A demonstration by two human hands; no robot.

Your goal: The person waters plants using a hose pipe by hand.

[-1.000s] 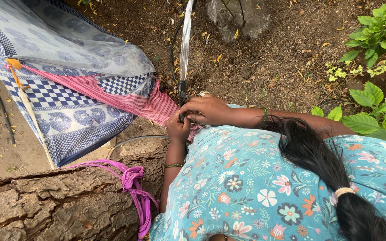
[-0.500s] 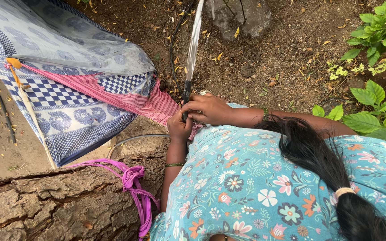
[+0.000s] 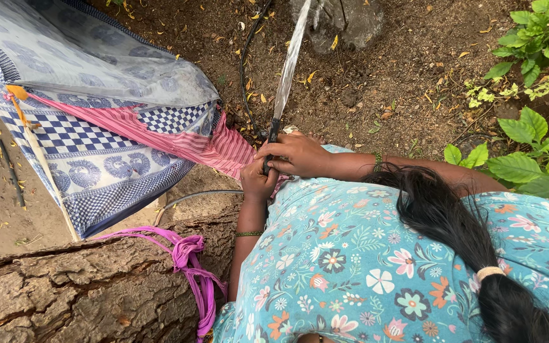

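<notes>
Soft, even daylight, faint shadows, sharp focus throughout.

hose nozzle point(image 3: 272, 134) tilted right | water jet point(image 3: 290, 60) swung rightward | hands seemingly shifted slightly right

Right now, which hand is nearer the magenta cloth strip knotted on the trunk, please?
Left: left hand grips the black hose above the magenta cloth strip; right hand grips farther up.
</notes>
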